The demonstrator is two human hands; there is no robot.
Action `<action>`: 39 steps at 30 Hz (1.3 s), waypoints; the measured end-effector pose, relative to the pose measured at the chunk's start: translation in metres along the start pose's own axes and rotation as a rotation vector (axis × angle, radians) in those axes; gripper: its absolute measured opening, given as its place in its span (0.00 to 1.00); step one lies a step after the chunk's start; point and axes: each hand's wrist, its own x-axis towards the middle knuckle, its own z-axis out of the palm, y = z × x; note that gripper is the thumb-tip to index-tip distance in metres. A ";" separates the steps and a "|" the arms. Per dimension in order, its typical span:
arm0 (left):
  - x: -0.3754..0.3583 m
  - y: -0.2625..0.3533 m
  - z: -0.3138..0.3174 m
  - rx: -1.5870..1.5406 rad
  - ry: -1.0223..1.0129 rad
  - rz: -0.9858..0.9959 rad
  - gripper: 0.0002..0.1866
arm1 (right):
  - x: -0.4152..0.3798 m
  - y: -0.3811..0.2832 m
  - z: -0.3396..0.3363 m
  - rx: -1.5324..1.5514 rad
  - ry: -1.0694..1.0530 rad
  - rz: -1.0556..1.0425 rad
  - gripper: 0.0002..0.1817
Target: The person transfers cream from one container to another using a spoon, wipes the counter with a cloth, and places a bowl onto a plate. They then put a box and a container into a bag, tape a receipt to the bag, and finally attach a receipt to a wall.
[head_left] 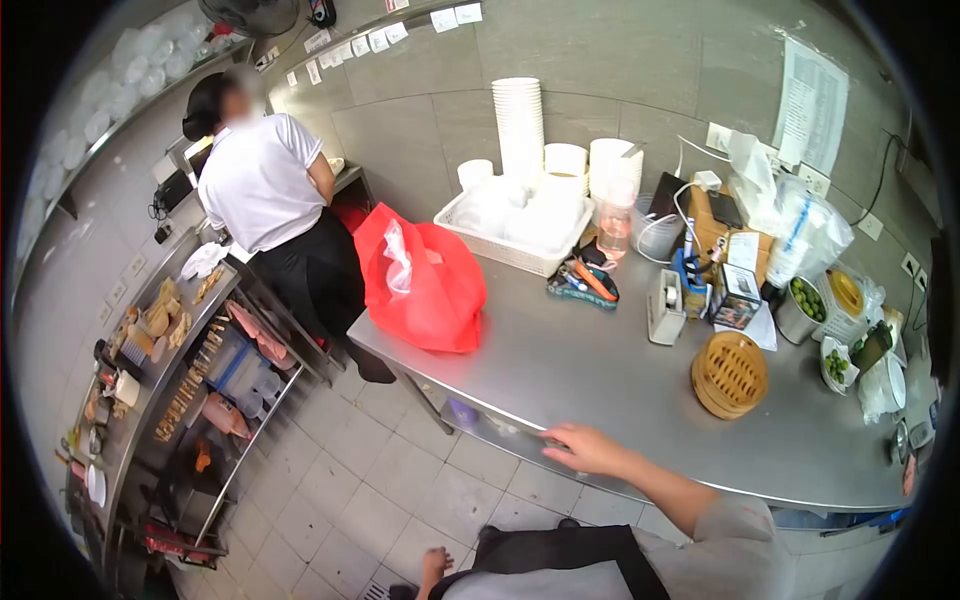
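My right hand (585, 450) is at the front edge of the steel table (560, 350), fingers stretched to the left and nothing seen in them. Low in the view, my left hand (435, 565) hangs beside my body over the tiled floor; its fingers look curled, but too small to tell whether they are closed. On the table's left end stands a red bag (425, 290) with white plastic at its top. A round bamboo steamer (730, 375) sits to the right, beyond my right forearm.
A white basket (510, 250) holds plastic-wrapped items, near stacked cups (518, 130). Tools, a small box (737, 297) and a pot of green fruit (803, 305) stand along the back. A person (265, 185) in a white shirt stands at the left counter.
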 end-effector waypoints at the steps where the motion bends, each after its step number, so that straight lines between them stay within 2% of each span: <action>1: 0.009 -0.022 -0.002 0.609 -0.007 0.284 0.15 | 0.030 -0.004 -0.002 0.008 -0.001 -0.083 0.18; 2: 0.013 -0.033 -0.006 1.002 0.103 0.554 0.16 | 0.058 -0.015 -0.007 0.007 0.005 -0.085 0.18; 3: 0.007 -0.037 -0.011 0.285 0.060 0.019 0.16 | 0.082 -0.032 -0.013 -0.003 0.037 -0.143 0.17; 4: 0.009 -0.035 -0.018 -0.148 0.121 -0.271 0.16 | 0.101 -0.043 -0.017 -0.012 0.067 -0.198 0.17; 5: 0.009 -0.037 -0.030 -0.254 0.148 -0.335 0.15 | 0.119 -0.046 -0.018 -0.011 0.069 -0.192 0.17; 7: 0.018 -0.038 -0.066 -0.317 0.170 -0.371 0.15 | 0.156 -0.056 -0.019 0.005 0.373 -0.359 0.16; 9: 0.034 -0.030 -0.111 -0.325 0.185 -0.361 0.14 | 0.181 -0.072 -0.030 0.054 0.444 -0.267 0.14; 11: 0.061 -0.014 -0.162 -0.332 0.211 -0.316 0.13 | 0.202 -0.075 -0.033 0.083 0.542 -0.031 0.14; 12: 0.081 0.000 -0.189 -0.340 0.230 -0.278 0.13 | 0.211 -0.077 -0.032 0.082 0.557 -0.019 0.14; 14: 0.130 0.042 -0.244 -0.317 0.271 -0.138 0.12 | 0.225 -0.083 -0.031 0.086 0.736 0.058 0.12; 15: 0.157 0.074 -0.268 -0.294 0.294 -0.054 0.12 | 0.229 -0.084 -0.031 0.078 0.750 0.065 0.12; 16: 0.182 0.110 -0.289 -0.256 0.318 0.038 0.12 | 0.231 -0.085 -0.031 0.045 0.814 0.103 0.11; 17: 0.206 0.160 -0.309 -0.074 0.356 0.151 0.12 | 0.233 -0.085 -0.031 0.013 0.876 0.139 0.11; 19: 0.278 0.240 -0.338 -0.088 0.365 0.425 0.14 | 0.236 -0.084 -0.032 -0.007 0.986 0.201 0.11; 20: 0.262 0.321 -0.343 0.000 0.395 0.523 0.15 | 0.238 -0.082 -0.032 -0.024 1.080 0.262 0.10; 21: 0.281 0.369 -0.344 -0.087 0.314 0.607 0.15 | 0.242 -0.078 -0.035 -0.035 1.086 0.267 0.10; 22: 0.254 0.439 -0.340 -0.065 0.273 0.848 0.12 | 0.245 -0.076 -0.035 -0.001 1.153 0.304 0.09; 23: 0.254 0.486 -0.331 -0.200 0.190 0.847 0.10 | 0.250 -0.075 -0.037 0.033 1.221 0.341 0.08; 24: 0.257 0.526 -0.324 -0.003 0.277 1.017 0.10 | 0.257 -0.075 -0.042 0.029 1.261 0.349 0.08; 25: 0.228 0.574 -0.316 0.109 0.279 1.247 0.09 | 0.263 -0.074 -0.048 0.020 1.266 0.358 0.08; 26: 0.215 0.611 -0.307 0.081 0.149 1.227 0.09 | 0.270 -0.075 -0.050 0.032 1.318 0.356 0.08; 27: 0.211 0.645 -0.300 0.090 0.058 1.286 0.10 | 0.279 -0.075 -0.055 0.039 1.376 0.347 0.08; 28: 0.207 0.677 -0.298 0.220 0.087 1.457 0.11 | 0.286 -0.075 -0.058 0.032 1.389 0.350 0.08; 30: 0.206 0.737 -0.292 0.280 0.053 1.657 0.11 | 0.298 -0.078 -0.065 -0.042 1.401 0.412 0.08; 32: 0.209 0.796 -0.289 0.378 0.083 1.863 0.11 | 0.303 -0.080 -0.072 -0.137 1.403 0.439 0.08; 34: 0.218 0.860 -0.285 0.481 0.096 1.961 0.12 | 0.304 -0.087 -0.078 -0.289 1.399 0.510 0.07; 36: 0.235 0.929 -0.278 0.644 0.232 2.112 0.11 | 0.306 -0.095 -0.079 -0.390 1.469 0.606 0.07; 38: 0.240 1.000 -0.275 0.855 0.313 2.109 0.11 | 0.315 -0.105 -0.073 -0.325 1.574 0.648 0.08; 39: 0.241 1.031 -0.274 0.910 0.425 2.130 0.12 | 0.320 -0.106 -0.068 -0.328 1.592 0.655 0.08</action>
